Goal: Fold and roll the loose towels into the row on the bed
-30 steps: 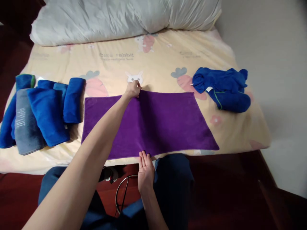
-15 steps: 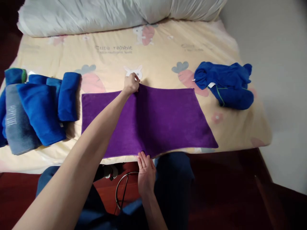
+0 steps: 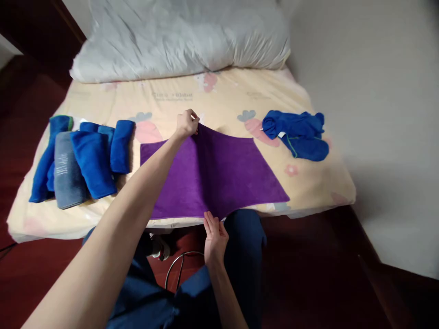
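A purple towel lies spread on the bed's near half. My left hand reaches across it and pinches the middle of its far edge, lifting that edge into a ridge. At the middle of the near edge, by the mattress edge, my right hand has its fingers closed on the towel. A fold line runs between the two hands.
Several folded blue and grey towels lie in a row at the left. A crumpled blue towel sits at the right. A white pillow lies at the head of the cartoon-print sheet. A wall stands to the right.
My left hand has lifted the towel's far edge higher, so the middle now rises off the bed. My right hand stays at the near edge. The view has pulled back.
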Tool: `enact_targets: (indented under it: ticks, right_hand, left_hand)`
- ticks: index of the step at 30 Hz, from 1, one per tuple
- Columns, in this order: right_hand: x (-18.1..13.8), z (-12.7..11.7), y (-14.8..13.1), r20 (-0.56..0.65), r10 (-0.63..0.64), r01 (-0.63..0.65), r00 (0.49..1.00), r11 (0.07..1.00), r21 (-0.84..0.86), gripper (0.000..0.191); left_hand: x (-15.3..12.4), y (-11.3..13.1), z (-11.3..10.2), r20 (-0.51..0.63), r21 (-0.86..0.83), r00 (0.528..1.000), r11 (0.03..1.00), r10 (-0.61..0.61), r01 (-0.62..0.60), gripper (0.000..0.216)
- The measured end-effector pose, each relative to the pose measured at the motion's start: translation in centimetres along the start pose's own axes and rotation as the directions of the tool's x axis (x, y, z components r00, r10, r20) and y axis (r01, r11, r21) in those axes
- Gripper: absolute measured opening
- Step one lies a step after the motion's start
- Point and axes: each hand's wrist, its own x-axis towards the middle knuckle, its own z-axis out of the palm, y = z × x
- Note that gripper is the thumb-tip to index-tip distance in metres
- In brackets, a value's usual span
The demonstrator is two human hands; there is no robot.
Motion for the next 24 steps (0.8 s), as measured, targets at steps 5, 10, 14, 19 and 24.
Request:
enact_targets:
  ticks: [5,10,14,19,24]
  right_hand:
    - [-2.5,-0.9,-2.9,0.058,-0.231,0.238,0.971,0.955,-0.177,0.046]
    - [-2.7,-2.3,-10.2,0.173,-0.551,0.561,0.817,0.685,-0.465,0.042]
    - [-1.5,-0.7,-18.4,0.249,-0.691,0.711,0.678,0.533,-0.458,0.047]
    - [-0.9,4.9,-27.5,0.304,-0.798,0.852,0.521,0.46,-0.252,0.045]
    - [-2.3,10.1,-32.8,0.409,-0.783,0.881,0.468,0.451,-0.143,0.054]
  left_hand:
    - [-3.2,6.9,-5.5,-0.009,-0.07,0.998,0.996,0.058,-0.058,0.008]
    - [-8.5,12.4,-11.8,-0.042,-0.153,0.998,0.986,0.056,-0.062,0.008]
    - [-12.8,15.1,-17.1,-0.06,-0.295,0.993,0.949,0.098,-0.111,0.012]
    - [-16.7,17.2,-23.2,-0.142,-0.396,0.973,0.891,0.181,-0.223,0.019]
    - [-20.1,18.4,-28.2,-0.299,-0.206,0.912,0.915,0.28,-0.348,0.031]
